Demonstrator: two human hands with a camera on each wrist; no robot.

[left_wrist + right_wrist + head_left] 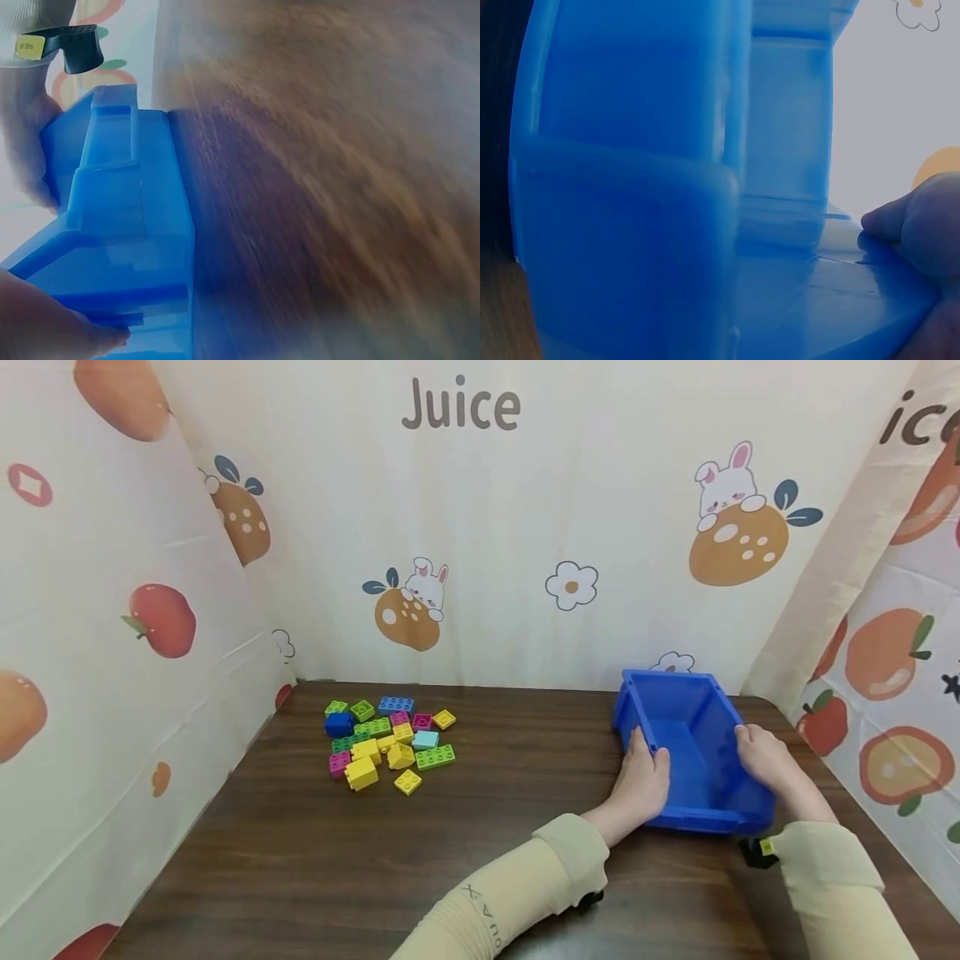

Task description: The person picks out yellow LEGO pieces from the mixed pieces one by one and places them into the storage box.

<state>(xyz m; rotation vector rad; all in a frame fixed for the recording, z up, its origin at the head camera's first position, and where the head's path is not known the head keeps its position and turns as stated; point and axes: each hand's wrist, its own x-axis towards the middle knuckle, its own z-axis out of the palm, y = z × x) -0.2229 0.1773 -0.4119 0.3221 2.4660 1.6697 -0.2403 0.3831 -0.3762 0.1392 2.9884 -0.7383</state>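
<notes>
A blue plastic storage bin stands at the right of the table, its inside showing no contents in the head view. My left hand grips its left side wall, thumb near the rim. On the opposite wall, my right hand holds the rim, with its outer fingers hidden behind the bin. The left wrist view shows the bin from its front, close over the wood, with a hand at each side. In the right wrist view the right thumb lies against the bin's side wall.
Several toy building bricks lie in a loose group at the table's left back, in yellow, green, pink and blue. The dark wooden table is bordered by a printed curtain at the back and both sides.
</notes>
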